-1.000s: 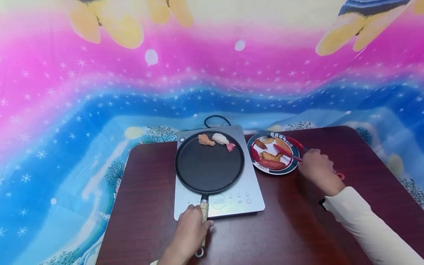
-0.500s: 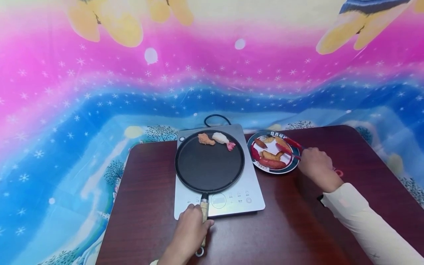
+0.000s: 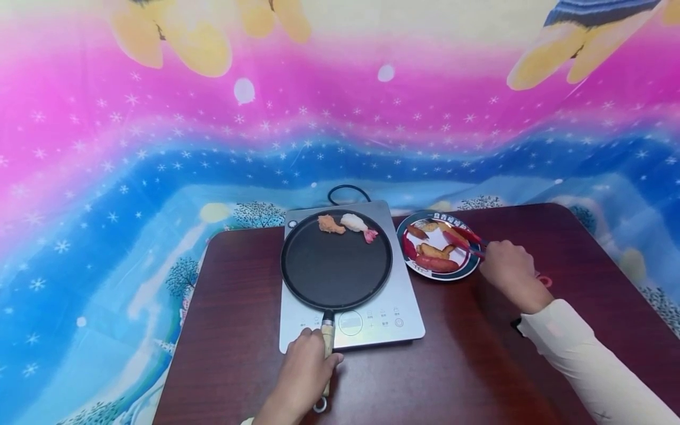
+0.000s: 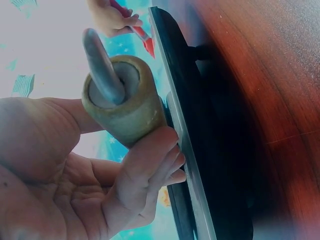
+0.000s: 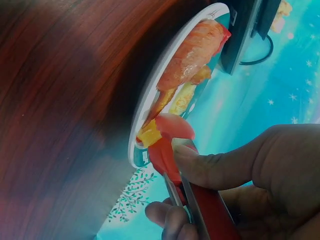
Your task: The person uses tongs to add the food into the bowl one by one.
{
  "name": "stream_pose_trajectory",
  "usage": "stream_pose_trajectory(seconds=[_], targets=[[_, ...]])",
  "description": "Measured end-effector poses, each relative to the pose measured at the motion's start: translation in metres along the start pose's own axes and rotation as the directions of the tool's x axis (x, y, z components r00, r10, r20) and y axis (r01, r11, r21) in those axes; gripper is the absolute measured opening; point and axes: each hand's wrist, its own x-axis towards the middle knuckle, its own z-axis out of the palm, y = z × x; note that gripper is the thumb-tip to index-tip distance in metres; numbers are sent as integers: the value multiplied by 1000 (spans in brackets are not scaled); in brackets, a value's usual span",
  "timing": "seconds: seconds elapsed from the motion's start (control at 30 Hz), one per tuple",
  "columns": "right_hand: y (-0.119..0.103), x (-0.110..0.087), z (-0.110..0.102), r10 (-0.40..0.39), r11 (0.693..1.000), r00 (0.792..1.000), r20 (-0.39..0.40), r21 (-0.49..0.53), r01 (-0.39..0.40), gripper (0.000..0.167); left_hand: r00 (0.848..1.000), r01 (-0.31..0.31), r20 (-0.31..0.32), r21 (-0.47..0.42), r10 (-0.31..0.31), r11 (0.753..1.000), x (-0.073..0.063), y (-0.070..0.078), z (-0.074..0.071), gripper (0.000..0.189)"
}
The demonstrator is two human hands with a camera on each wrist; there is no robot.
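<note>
Tongs [image 5: 204, 200]: red, broad-tipped, edged with silvery metal.

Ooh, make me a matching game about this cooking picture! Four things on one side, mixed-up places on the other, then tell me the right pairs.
Things
1. red tongs
2. white piece with a pink tail
3. wooden handle
4. plate

Places
A. on the table
B. in the person's left hand
C. in the person's right hand
D. on the black pan

Right pairs: 1-C, 2-D, 3-B, 4-A
</note>
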Motion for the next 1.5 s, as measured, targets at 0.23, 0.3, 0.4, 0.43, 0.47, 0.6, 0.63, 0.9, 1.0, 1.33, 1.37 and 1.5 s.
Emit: stream_pose_trajectory(seconds=[0.23, 0.3, 0.4, 0.43, 0.47, 0.6, 0.63, 0.9, 1.0, 1.33, 1.37, 1.5], targets=[[6, -2, 1, 4, 1000, 1000, -5, 29, -4, 42, 1000, 5, 9, -2, -5, 1000, 0, 0, 0, 36], [7, -3, 1, -6, 999, 1000, -10, 34, 6, 41, 1000, 2, 9, -2, -2, 1000, 0, 0, 0, 36], [8, -5, 0, -25, 999, 999, -22, 32, 26, 38, 1000, -1, 9, 0, 1, 1000, -1, 0, 1, 35], [9, -5, -1, -33, 999, 999, -29, 30, 34, 37, 1000, -1, 10, 0, 1, 1000, -1, 0, 0, 35], [9, -5, -1, -40, 999, 999, -34, 28, 41, 37, 1000, 2, 12, -2, -2, 1000, -1, 0, 0, 36], [10, -5, -2, -51, 998, 998, -38, 31, 52, 37, 1000, 12, 20, -2, -12, 1000, 0, 1, 0, 37], [10, -5, -2, -51, 998, 998, -34, 34, 52, 38, 1000, 12, 20, -2, -12, 1000, 0, 1, 0, 37], [9, -2, -4, -12, 999, 1000, 29, 44, 10, 40, 1000, -1, 14, 2, 1, 1000, 0, 1, 0, 37], [12, -1, -9, -14, 998, 997, 74, 60, 9, 43, 1000, -5, 9, 2, 5, 1000, -1, 1, -1, 36], [21, 7, -21, -13, 992, 986, 168, 123, -8, 43, 1000, -7, -3, 0, 7, 1000, -1, 1, -1, 36], [21, 7, -21, -15, 993, 986, 163, 122, -5, 43, 1000, -8, -4, -2, 8, 1000, -1, 1, -1, 36], [25, 7, -18, -31, 991, 990, 135, 130, 13, 44, 1000, -11, -8, -8, 11, 1000, -1, 0, -1, 35]])
